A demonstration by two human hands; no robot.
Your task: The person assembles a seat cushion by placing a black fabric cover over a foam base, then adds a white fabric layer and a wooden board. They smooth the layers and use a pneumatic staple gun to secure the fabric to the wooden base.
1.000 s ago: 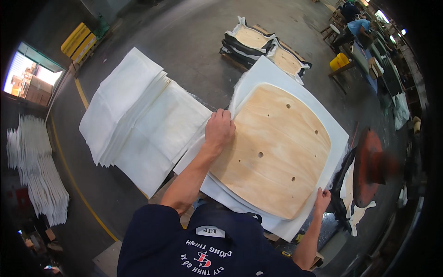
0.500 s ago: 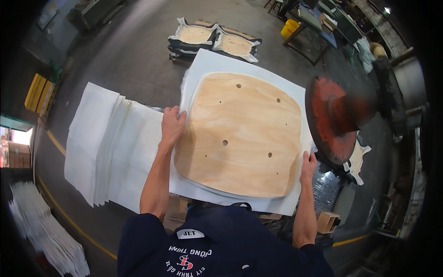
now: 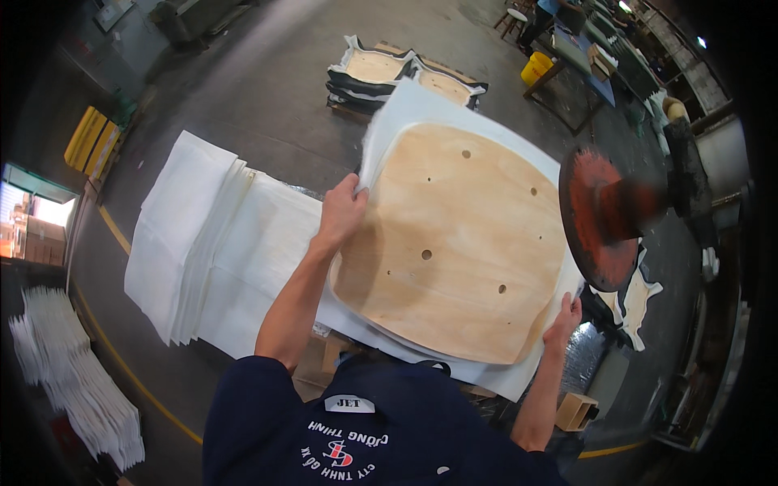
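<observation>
A rounded plywood seat panel [image 3: 462,231] with several drilled holes lies on a larger white padding sheet [image 3: 412,104] in front of me. My left hand [image 3: 344,212] is closed on the left edge of the sheet, fingers curled under and thumb beside the panel. My right hand [image 3: 562,322] pinches the sheet's right edge, near the panel's lower right corner. Both hands hold the sheet with the panel resting on it. What lies under the sheet is mostly hidden.
A worn red round disc on an arm [image 3: 598,219] stands close at the right. White sheets [image 3: 186,235] are stacked at the left, more [image 3: 77,377] at lower left. Padded plywood panels [image 3: 374,66] are piled ahead. A yellow bucket [image 3: 536,68] is beside a table.
The panel and sheet, with both hands on them, sit further right in view and are turned slightly clockwise. The surroundings have shifted too, so the view itself has moved. Both grips stay the same.
</observation>
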